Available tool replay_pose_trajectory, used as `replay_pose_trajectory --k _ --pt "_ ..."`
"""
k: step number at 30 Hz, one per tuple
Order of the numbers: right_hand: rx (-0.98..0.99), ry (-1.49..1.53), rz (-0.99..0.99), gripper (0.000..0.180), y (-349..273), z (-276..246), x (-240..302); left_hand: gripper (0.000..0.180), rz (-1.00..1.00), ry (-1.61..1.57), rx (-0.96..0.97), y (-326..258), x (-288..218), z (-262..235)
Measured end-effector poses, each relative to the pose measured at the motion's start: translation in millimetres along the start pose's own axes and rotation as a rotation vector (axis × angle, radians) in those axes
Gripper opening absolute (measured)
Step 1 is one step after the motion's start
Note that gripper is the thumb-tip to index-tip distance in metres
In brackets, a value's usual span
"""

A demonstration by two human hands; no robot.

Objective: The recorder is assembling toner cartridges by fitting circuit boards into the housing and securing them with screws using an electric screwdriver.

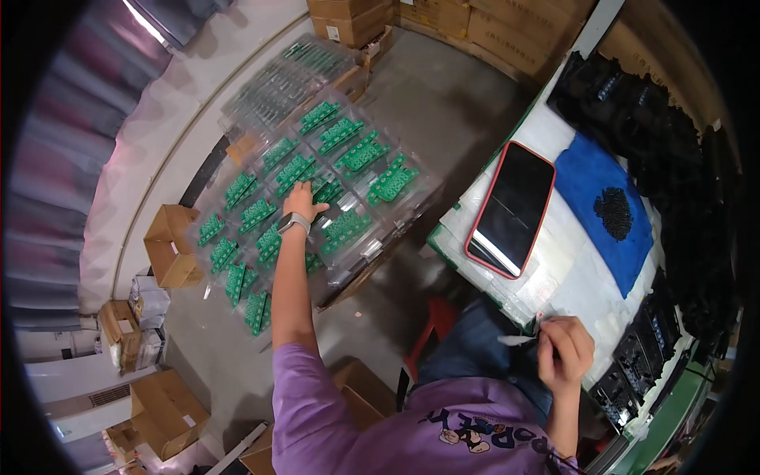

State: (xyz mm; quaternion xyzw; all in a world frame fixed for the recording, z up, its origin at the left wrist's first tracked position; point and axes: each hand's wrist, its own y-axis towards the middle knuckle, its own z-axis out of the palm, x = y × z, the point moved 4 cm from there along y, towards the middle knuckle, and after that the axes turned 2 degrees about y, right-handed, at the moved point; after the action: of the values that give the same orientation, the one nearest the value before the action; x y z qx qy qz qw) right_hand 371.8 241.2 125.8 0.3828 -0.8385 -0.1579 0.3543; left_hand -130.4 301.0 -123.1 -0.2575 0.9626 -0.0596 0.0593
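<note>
My left hand (302,207), with a watch on its wrist, reaches over a clear plastic tray (366,252) of green circuit boards (344,226). Its thumb stands apart from the fingers, and the fingertips are over or against a small green board (326,190) in one compartment; whether they touch it I cannot tell. By the near edge of the worktable, my right hand (566,352) is closed with its fingers curled. A thin white strip (516,340) sticks out from its fingertips; its exact kind is not clear.
On the white-covered worktable (546,285) lie a red-edged phone (513,210) and a blue cloth (586,174) bearing a heap of small black parts (613,214). Black parts (633,99) fill the table's far side. More clear trays (289,75) and cardboard boxes (170,249) stand around.
</note>
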Motion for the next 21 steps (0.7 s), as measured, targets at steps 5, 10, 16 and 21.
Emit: replay_pose_trajectory --k 5,10,16,21 --pt "0.009 -0.058 0.105 0.022 7.6 7.2 -9.1 0.065 0.048 0.025 -0.009 2.8 -11.0 -10.8" --pt "0.102 -0.109 0.12 0.02 7.3 15.5 -11.2 0.064 -0.072 0.112 -0.276 31.8 18.3 -44.7" --pt "0.149 -0.097 0.156 0.017 9.4 21.8 -13.2 0.067 -0.111 0.202 -0.152 70.1 44.3 -20.7" --pt "0.146 -0.104 0.188 0.017 10.1 23.5 -12.4 0.066 0.028 0.052 -0.227 75.3 45.1 -2.1"
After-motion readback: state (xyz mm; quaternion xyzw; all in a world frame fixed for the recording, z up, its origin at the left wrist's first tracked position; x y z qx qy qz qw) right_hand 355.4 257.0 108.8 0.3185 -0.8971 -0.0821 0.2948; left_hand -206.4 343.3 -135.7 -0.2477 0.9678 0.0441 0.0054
